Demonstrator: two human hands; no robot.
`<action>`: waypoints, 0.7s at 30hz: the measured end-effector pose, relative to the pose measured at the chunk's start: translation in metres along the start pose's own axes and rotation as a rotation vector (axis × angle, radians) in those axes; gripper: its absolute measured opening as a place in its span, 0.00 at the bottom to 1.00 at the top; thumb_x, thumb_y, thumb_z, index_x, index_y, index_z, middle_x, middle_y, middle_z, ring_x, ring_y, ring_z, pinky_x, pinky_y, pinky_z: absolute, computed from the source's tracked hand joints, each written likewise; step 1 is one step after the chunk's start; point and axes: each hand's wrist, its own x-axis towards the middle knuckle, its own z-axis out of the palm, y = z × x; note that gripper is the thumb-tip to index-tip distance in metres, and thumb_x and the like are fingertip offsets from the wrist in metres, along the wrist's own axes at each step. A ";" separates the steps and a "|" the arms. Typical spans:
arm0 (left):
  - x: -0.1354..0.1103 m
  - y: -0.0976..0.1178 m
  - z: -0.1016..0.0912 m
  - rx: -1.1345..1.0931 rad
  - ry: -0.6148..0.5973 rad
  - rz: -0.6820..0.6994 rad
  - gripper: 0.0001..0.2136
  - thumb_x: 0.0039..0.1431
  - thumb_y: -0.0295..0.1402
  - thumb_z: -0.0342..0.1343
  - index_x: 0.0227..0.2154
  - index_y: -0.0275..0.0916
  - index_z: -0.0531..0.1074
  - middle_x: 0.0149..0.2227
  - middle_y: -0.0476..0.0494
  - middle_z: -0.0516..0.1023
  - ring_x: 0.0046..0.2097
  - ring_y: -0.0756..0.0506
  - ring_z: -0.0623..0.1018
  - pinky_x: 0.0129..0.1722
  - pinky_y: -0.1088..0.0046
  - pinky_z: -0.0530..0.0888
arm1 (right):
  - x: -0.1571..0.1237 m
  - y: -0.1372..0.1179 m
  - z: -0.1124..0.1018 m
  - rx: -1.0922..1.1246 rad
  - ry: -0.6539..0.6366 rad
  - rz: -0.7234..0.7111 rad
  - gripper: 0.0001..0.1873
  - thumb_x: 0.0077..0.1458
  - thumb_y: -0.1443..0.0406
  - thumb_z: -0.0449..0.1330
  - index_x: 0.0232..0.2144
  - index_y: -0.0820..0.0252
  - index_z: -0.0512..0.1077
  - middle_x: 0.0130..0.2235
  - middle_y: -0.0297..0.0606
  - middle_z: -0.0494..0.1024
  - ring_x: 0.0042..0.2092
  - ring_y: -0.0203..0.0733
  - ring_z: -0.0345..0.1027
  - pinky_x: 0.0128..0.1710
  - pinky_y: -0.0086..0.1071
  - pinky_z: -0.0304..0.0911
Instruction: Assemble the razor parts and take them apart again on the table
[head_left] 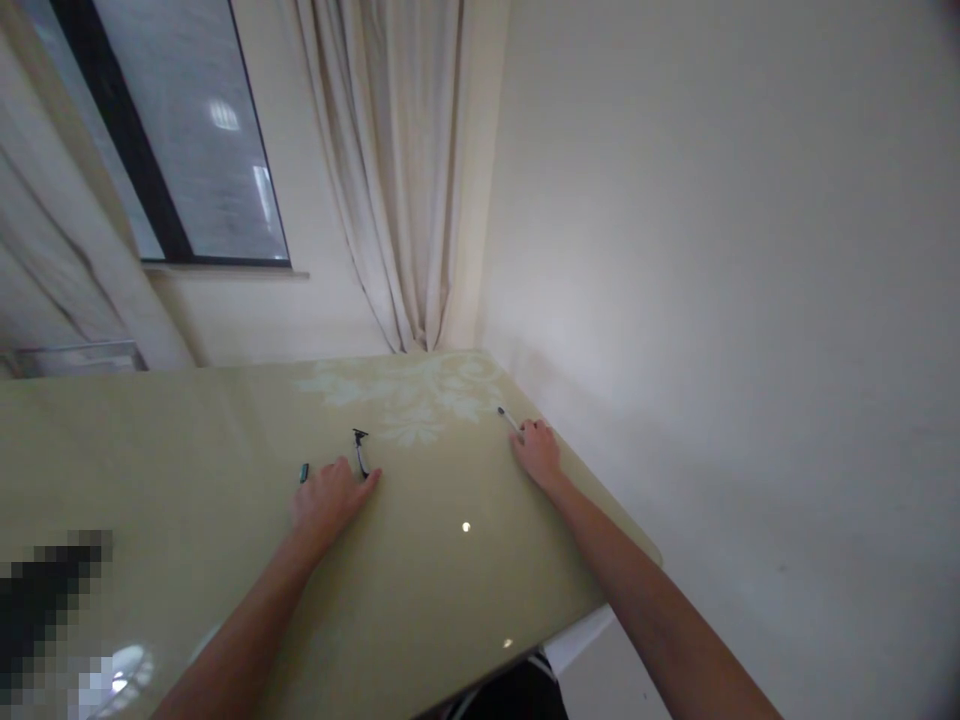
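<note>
My left hand (328, 497) lies low over the glossy table, its thumb spread out to the right and its other fingers bent. Between thumb and forefinger is the handle end of a razor (361, 457), whose dark head points toward the far wall; whether the hand touches it is unclear. Just left of the fingers sits a small dark and teal piece (304, 472), too small to name. Close to the table's right edge, my right hand (538, 453) has its fingers closed on a slim white toothbrush-like stick (511, 419) with a dark tip pointing away to the left.
The pale green table (420, 560) carries a white floral pattern at its far corner. A wall (712, 300) runs along its right side. Cream curtains (397, 180) hang behind, beside a window (195, 130). A pixelated dark patch (45, 600) covers the lower left.
</note>
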 end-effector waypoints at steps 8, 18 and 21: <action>-0.006 0.008 0.005 0.056 0.058 0.042 0.25 0.68 0.43 0.39 0.42 0.35 0.80 0.43 0.28 0.84 0.45 0.31 0.83 0.41 0.57 0.76 | -0.007 -0.111 0.011 0.137 -0.061 -0.147 0.10 0.66 0.66 0.57 0.42 0.61 0.78 0.44 0.46 0.81 0.45 0.44 0.74 0.43 0.32 0.62; -0.018 -0.021 -0.001 0.108 0.016 -0.009 0.26 0.68 0.43 0.38 0.43 0.36 0.81 0.43 0.26 0.84 0.46 0.27 0.83 0.42 0.53 0.76 | -0.056 -0.237 0.036 0.261 -0.197 -0.265 0.12 0.64 0.65 0.57 0.46 0.62 0.78 0.45 0.49 0.82 0.45 0.47 0.78 0.41 0.33 0.67; -0.017 -0.017 -0.005 0.123 0.002 0.005 0.24 0.68 0.42 0.39 0.43 0.37 0.81 0.44 0.27 0.84 0.46 0.28 0.83 0.42 0.53 0.76 | -0.062 -0.241 0.034 0.256 -0.216 -0.282 0.13 0.63 0.65 0.57 0.47 0.63 0.77 0.45 0.50 0.82 0.46 0.48 0.78 0.42 0.34 0.68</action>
